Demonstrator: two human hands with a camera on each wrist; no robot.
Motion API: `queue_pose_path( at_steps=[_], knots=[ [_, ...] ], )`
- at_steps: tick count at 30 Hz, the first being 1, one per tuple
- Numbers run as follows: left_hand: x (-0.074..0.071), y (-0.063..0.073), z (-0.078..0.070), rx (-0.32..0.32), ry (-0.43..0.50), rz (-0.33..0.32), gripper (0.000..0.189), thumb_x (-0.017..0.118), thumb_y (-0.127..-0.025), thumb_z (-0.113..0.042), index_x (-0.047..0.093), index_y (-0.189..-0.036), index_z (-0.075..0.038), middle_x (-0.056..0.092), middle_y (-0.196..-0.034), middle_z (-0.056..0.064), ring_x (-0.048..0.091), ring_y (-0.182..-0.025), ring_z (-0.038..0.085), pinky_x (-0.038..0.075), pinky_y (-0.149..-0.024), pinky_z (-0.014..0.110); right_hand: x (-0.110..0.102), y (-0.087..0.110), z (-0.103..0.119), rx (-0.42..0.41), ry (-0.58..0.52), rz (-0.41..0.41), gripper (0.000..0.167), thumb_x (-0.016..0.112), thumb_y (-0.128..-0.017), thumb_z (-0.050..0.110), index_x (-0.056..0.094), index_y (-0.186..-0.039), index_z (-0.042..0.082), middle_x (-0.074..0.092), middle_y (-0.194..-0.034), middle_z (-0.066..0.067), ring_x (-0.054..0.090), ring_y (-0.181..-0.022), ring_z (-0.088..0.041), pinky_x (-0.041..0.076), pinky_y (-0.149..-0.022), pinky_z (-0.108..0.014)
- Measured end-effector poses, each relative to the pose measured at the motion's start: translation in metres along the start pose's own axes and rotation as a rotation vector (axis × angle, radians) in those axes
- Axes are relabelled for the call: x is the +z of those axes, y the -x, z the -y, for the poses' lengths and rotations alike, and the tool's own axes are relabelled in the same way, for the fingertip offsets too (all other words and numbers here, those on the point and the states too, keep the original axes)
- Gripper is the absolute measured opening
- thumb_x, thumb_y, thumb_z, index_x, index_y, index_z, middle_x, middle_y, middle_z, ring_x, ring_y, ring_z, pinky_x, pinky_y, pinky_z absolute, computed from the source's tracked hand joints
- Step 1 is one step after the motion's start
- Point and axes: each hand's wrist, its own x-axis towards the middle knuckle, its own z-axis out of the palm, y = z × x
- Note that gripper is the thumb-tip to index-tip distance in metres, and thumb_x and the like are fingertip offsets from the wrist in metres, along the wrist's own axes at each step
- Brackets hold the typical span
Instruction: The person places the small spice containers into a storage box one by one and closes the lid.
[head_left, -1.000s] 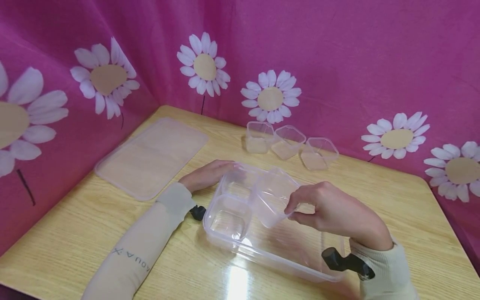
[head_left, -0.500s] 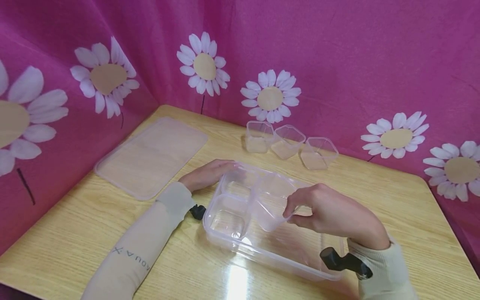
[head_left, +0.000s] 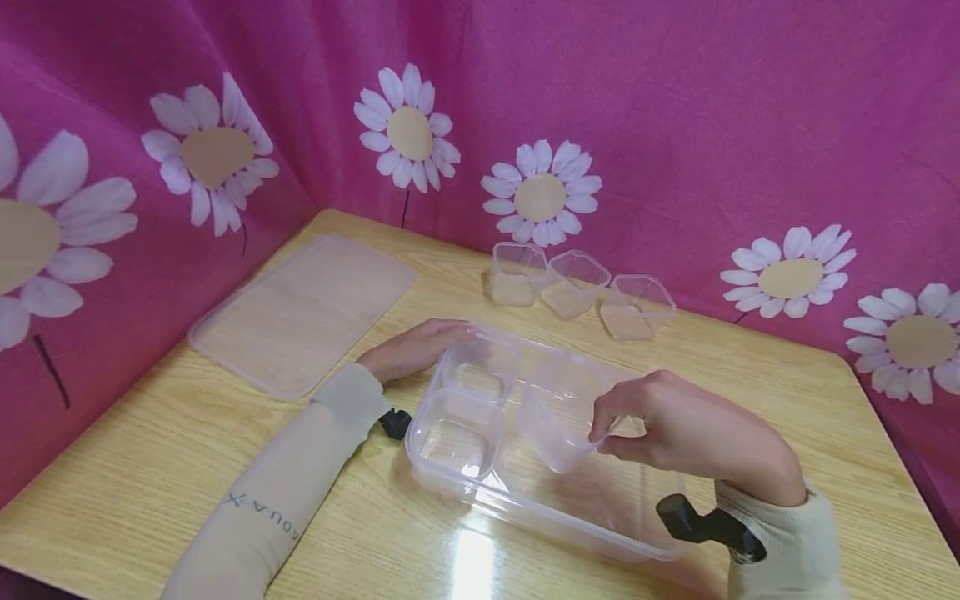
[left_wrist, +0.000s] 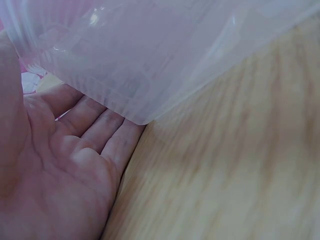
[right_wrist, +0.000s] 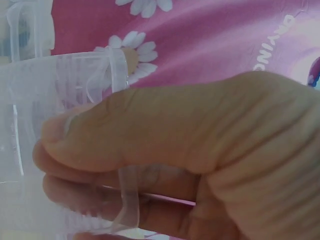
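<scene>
While the left hand (head_left: 412, 350) rests its extended fingers against a clear, rectangular plastic box (head_left: 570, 518), light bracing could let it slide on the wooden bench (head_left: 360, 533); at the box's middle, a tilted, translucent plastic cup (head_left: 551, 433), rim-pinched by the right hand's (head_left: 678, 425) fingers, could land askew if released early.

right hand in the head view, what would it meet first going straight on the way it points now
Past the clear cup that the right hand pinches, probably the nearer small cup in the left end of the clear box, though depth and height are hard to judge.
</scene>
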Motion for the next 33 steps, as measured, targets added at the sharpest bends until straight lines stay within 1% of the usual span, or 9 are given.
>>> queue_pose_path(
  at_steps=[4,9,17,21,24,28,33],
  knots=[
    [0.000,0.000,0.001,-0.012,-0.007,-0.006,0.044,0.042,-0.110,-0.044,0.062,-0.143,-0.024,0.061,-0.149,-0.003,0.049,-0.148,0.020,0.031,-0.129,0.050,0.005,-0.007,0.001,-0.003,-0.011,0.042,0.013,0.079,-0.090,0.013,0.076,-0.092,0.025,0.072,-0.087,0.020,0.061,-0.079,0.008,0.056,-0.072,-0.019],
    [0.000,0.002,0.000,-0.006,-0.010,-0.010,0.043,0.042,-0.110,-0.043,0.061,-0.144,-0.024,0.061,-0.149,-0.003,0.049,-0.147,0.019,0.031,-0.129,0.050,0.010,-0.014,0.002,0.035,-0.022,0.095,0.018,0.079,-0.090,0.011,0.073,-0.086,0.028,0.066,-0.080,0.022,0.052,-0.071,0.010,0.050,-0.066,-0.016],
    [0.000,0.002,-0.003,0.007,-0.006,-0.001,0.042,0.042,-0.110,-0.043,0.065,-0.140,-0.024,0.063,-0.147,-0.005,0.049,-0.147,0.017,0.031,-0.129,0.048,0.014,-0.014,-0.001,0.085,-0.051,0.145,0.022,0.078,-0.089,0.011,0.072,-0.084,0.031,0.062,-0.077,0.023,0.046,-0.067,0.009,0.044,-0.061,-0.015],
    [0.000,0.000,0.000,0.016,0.005,0.005,0.042,0.042,-0.110,-0.042,0.066,-0.139,-0.023,0.064,-0.146,-0.004,0.050,-0.146,0.017,0.031,-0.129,0.047,0.015,-0.013,-0.003,0.100,-0.079,0.188,0.021,0.078,-0.089,0.010,0.073,-0.085,0.030,0.063,-0.078,0.023,0.048,-0.068,0.008,0.045,-0.063,-0.015],
    [0.000,-0.001,0.002,0.012,0.012,0.005,0.042,0.042,-0.110,-0.041,0.064,-0.141,-0.022,0.064,-0.146,-0.003,0.050,-0.146,0.017,0.032,-0.129,0.047,0.016,-0.013,-0.005,0.101,-0.093,0.216,0.023,0.077,-0.089,0.008,0.076,-0.088,0.031,0.068,-0.082,0.023,0.052,-0.073,0.009,0.049,-0.068,-0.016],
    [0.000,0.000,0.001,0.009,0.015,0.006,0.043,0.042,-0.111,-0.040,0.063,-0.142,-0.021,0.062,-0.149,-0.002,0.049,-0.147,0.018,0.032,-0.129,0.047,0.018,-0.014,-0.007,0.116,-0.113,0.247,0.029,0.076,-0.087,0.004,0.079,-0.091,0.033,0.074,-0.088,0.022,0.058,-0.078,0.009,0.054,-0.073,-0.017],
    [0.000,0.000,-0.001,0.020,0.000,0.010,0.043,0.041,-0.111,-0.039,0.064,-0.142,-0.018,0.062,-0.149,-0.001,0.049,-0.147,0.019,0.032,-0.129,0.047,0.023,-0.016,-0.006,0.141,-0.129,0.266,0.035,0.075,-0.082,0.002,0.080,-0.089,0.035,0.073,-0.087,0.025,0.058,-0.076,0.009,0.052,-0.070,-0.016]
  ],
)
